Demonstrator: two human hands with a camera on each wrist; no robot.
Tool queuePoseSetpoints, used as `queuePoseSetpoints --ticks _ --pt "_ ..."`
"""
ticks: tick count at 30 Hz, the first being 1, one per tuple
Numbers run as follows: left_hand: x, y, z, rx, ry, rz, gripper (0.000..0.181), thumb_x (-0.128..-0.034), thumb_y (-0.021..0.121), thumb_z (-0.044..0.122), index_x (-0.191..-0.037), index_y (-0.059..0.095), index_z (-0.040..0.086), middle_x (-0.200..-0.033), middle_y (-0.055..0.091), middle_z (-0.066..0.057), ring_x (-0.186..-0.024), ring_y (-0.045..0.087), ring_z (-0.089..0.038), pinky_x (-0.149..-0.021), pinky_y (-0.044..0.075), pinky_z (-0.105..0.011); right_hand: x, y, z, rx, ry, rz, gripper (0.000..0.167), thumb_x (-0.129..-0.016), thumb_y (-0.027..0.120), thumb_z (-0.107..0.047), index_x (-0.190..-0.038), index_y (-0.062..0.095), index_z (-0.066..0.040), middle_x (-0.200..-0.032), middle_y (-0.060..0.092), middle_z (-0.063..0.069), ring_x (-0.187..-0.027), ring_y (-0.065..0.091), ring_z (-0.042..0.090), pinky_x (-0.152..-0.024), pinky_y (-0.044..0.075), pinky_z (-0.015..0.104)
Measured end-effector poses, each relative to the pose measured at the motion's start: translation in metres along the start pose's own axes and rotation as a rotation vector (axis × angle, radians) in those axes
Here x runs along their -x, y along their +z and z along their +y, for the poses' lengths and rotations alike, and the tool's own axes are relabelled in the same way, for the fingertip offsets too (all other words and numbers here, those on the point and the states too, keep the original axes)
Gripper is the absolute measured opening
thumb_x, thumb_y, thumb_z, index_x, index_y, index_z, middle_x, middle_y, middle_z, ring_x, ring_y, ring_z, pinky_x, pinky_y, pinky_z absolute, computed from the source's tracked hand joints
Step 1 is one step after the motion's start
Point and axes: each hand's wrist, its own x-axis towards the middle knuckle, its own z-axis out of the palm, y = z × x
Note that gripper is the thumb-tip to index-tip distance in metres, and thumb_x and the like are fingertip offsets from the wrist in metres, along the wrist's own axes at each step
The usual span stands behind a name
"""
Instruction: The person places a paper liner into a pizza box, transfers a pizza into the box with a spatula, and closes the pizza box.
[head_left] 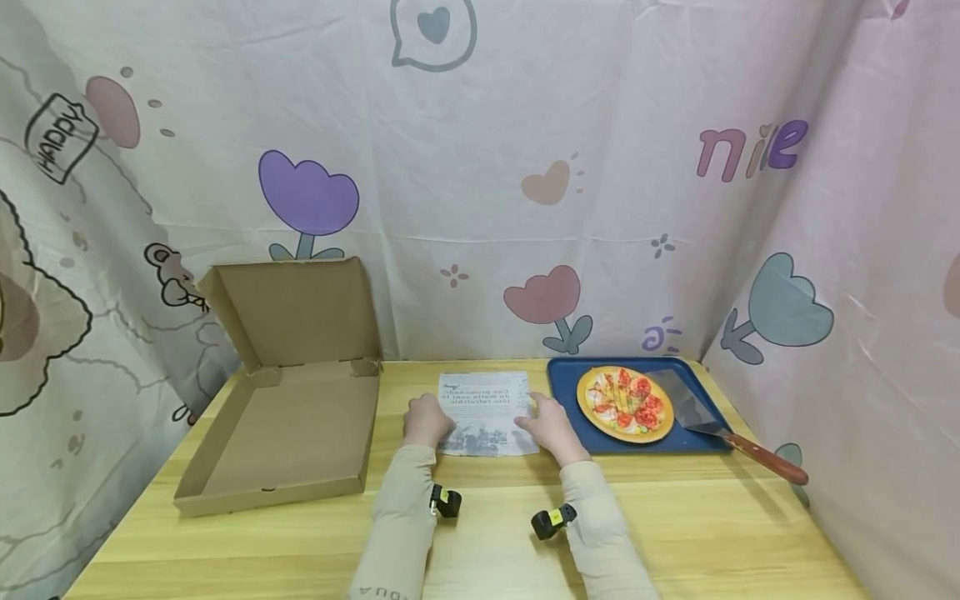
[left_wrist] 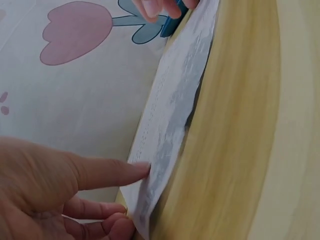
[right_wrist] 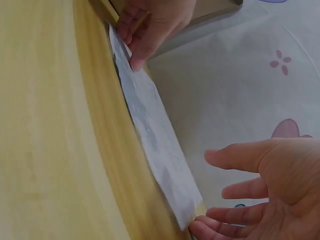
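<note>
A printed sheet of paper (head_left: 486,415) lies on the wooden table between both hands, its lower edge slightly wavy and lifted. My left hand (head_left: 426,422) pinches its left edge. In the left wrist view the left thumb (left_wrist: 115,171) lies over the paper and the other fingers curl at its edge. My right hand (head_left: 553,427) is at the sheet's right edge. Seen from the right wrist, that hand (right_wrist: 260,185) has its thumb raised apart from the paper, while its lower fingertips (right_wrist: 200,227) touch or nearly touch the corner.
On the left stands a cardboard pizza box (head_left: 292,433) with its lid up. To the right, a blue tray (head_left: 562,375) holds a pizza (head_left: 626,404) and a wood-handled spatula (head_left: 765,457) that juts past its edge. A printed curtain (head_left: 480,208) hangs behind the table (head_left: 495,533).
</note>
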Motion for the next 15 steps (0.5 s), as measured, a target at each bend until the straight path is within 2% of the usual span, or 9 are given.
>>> queuePoseSetpoints --ticks 5,15 --pt "0.0026 -0.0008 0.0049 -0.005 -0.016 -0.002 0.032 -0.0703 0.081 0.009 -0.095 0.068 -0.007 -0.095 0.065 -0.023 -0.080 0.061 -0.034 -0.074 0.054 -0.047 -0.0005 0.0015 0.0004 0.003 0.000 -0.008 0.062 -0.090 0.069 -0.022 -0.141 0.045 0.004 -0.143 0.048 0.027 -0.134 0.042 0.045 -0.109 0.039 0.056" --pt "0.0040 -0.0008 0.0024 0.052 0.001 -0.026 0.025 -0.0715 0.077 0.004 -0.091 0.067 -0.007 -0.085 0.067 -0.019 -0.069 0.057 -0.027 -0.062 0.050 -0.036 -0.0001 0.0044 0.0023 -0.005 -0.006 -0.005 0.059 -0.091 0.069 -0.023 -0.140 0.048 0.002 -0.141 0.051 0.025 -0.133 0.043 0.045 -0.108 0.041 0.057"
